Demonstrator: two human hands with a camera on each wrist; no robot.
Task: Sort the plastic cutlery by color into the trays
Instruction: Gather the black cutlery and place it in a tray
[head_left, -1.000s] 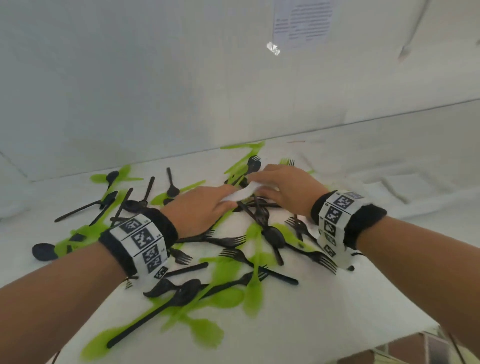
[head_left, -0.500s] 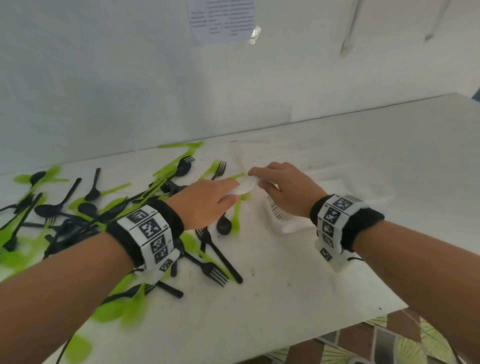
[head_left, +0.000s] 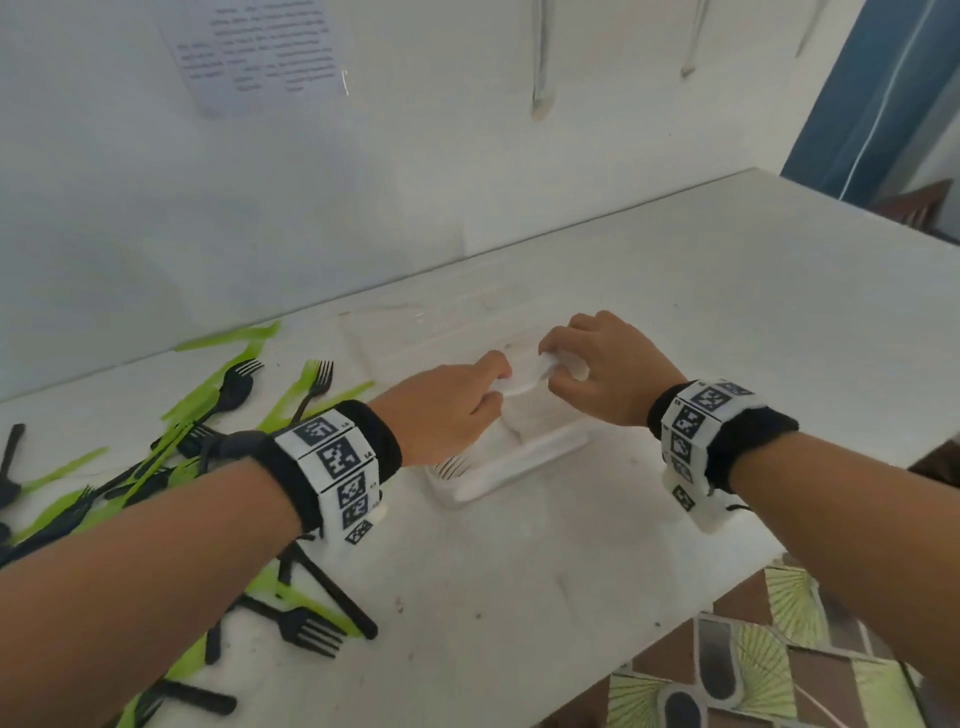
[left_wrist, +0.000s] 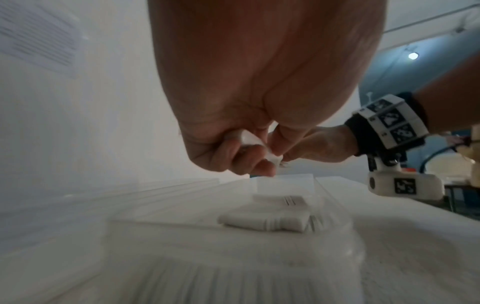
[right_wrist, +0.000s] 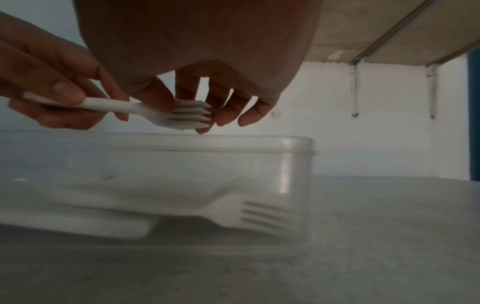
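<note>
— Where do the arms sit in the head view?

— Both forearms come in from the lower corners and meet near the middle of the frame, palms down, each wrist in a black band with checkered markers.

— And the left hand (head_left: 447, 410)?

— Fingers curled, thumb and fingertips pinching the handle of a white fork (right_wrist: 145, 111).

— The right hand (head_left: 605, 371)?

— Arched, just right of the left one, thumb and curled fingertips closed on the fork's tines.

White fork (right_wrist: 166, 115), clear tray (right_wrist: 298, 156), black and lime-green cutlery (head_left: 228, 410), black-and-white checker-patterned wristbands (head_left: 332, 457)
</note>
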